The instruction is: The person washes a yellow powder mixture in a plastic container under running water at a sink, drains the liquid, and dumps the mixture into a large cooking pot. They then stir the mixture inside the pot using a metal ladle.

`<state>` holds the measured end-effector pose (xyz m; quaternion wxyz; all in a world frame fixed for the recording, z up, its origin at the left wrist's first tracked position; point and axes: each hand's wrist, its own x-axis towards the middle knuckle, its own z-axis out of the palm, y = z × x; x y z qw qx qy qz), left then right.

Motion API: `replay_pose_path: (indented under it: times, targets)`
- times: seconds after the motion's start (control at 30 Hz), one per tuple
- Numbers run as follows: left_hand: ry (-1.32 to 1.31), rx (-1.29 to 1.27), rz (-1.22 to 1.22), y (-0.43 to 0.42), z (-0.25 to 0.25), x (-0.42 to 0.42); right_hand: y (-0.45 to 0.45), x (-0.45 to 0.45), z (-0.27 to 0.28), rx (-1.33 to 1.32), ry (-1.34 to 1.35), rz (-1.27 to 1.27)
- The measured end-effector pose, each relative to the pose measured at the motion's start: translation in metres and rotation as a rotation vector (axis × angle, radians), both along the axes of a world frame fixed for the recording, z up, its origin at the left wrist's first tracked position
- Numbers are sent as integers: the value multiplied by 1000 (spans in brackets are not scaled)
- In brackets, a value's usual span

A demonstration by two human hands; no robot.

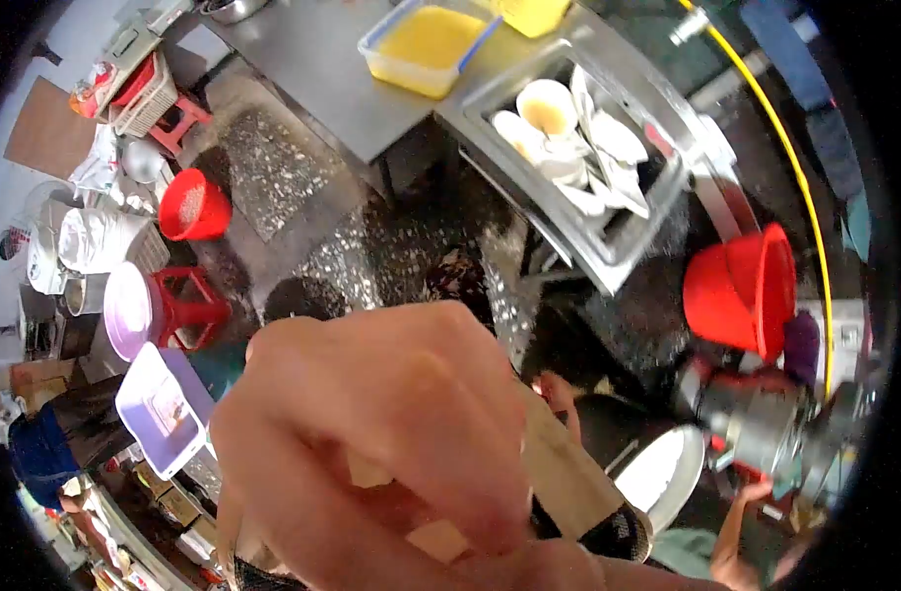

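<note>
Very close to the camera, my right hand [401, 414] fills the lower middle of the head view, its forearm leaving at the lower right. Its fingers are curled round, with a small gap in the middle through which beige cloth shows. Whatever the fingers may hold is hidden or too near to make out. I cannot pick out my left hand as a separate hand. Behind the fingers appears beige clothing [568, 473] with dark patches.
A metal sink [608, 266] holds stacked white dishes [608, 148]. Beside it, a steel table [307, 59] bears a tub of yellow liquid [426, 44]. Red buckets [731, 295], a lilac basket [169, 419] and a yellow hose [800, 177] stand around. Another person's arm [731, 532] shows lower right.
</note>
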<state>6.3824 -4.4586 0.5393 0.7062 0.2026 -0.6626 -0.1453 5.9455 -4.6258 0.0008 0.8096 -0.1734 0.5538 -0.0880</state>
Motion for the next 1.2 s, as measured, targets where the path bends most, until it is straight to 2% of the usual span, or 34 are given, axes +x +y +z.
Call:
replay_pose_path:
  times: [0.07,0.1,0.13,0.17,0.2,0.23,0.27,0.33,0.37,0.43,0.47,0.5,0.53,0.57,0.63,0.67,0.73,0.77,0.8,0.87,0.93,1.0,1.03,1.13,1.2]
  targets:
    - [-208,-157,-118,-38,-10,46,-59,138,12,-520,160,431]
    - [-117,-39,-80,-48,-11,64,-81,238,82,-700,217,539]
    - [-36,70,-41,-57,-8,83,-108,314,98,-768,29,517]
    - [47,103,6,-72,-12,107,-119,388,125,-710,-17,437]
    - [132,135,50,-88,-15,130,-128,454,148,-534,-203,439]
    - [120,215,247,-98,-25,159,-123,514,186,-289,-304,355]
    - [101,312,439,-108,-35,187,-122,566,186,-171,-343,395]
    - [60,449,687,-135,-59,246,-108,653,195,123,-323,214]
    - [87,531,667,-151,-71,277,-107,683,182,128,-328,188]
    - [168,659,596,-195,-104,338,-113,736,148,188,-371,-82]
    - [177,707,573,-224,-129,374,-120,750,148,-18,-404,-137]
    - [199,769,551,-253,-161,407,-121,758,145,-92,-407,-169]
    - [82,796,623,-287,-187,437,-116,760,139,-158,-392,-195]
    - [-35,817,691,-323,-214,466,-111,761,142,-157,-365,-224]
    - [-348,659,814,-391,-278,518,-114,762,167,-10,-189,-299]
    - [-339,655,778,-423,-298,534,-113,764,173,-20,-172,-329]
    - [-750,477,1047,-472,-326,551,-112,764,181,-4,-34,-370]
    - [-928,575,1093,-484,-330,556,-115,763,185,-12,-21,-398]
    - [-922,569,1059,-494,-334,561,-116,759,189,-36,37,-442]
    - [-1174,836,940,-510,-347,574,-113,752,198,-48,107,-519]
    - [-1054,1038,706,-518,-350,585,-110,742,208,-153,-36,-466]
    - [-963,1125,583,-511,-337,590,-106,723,213,-216,-8,-477]
    - [-985,1117,568,-508,-328,586,-102,715,216,-265,20,-469]
    - [-959,1237,560,-480,-289,557,-101,664,235,-193,24,-452]
    - [-863,1262,502,-469,-257,524,-92,621,229,-200,-1,-498]
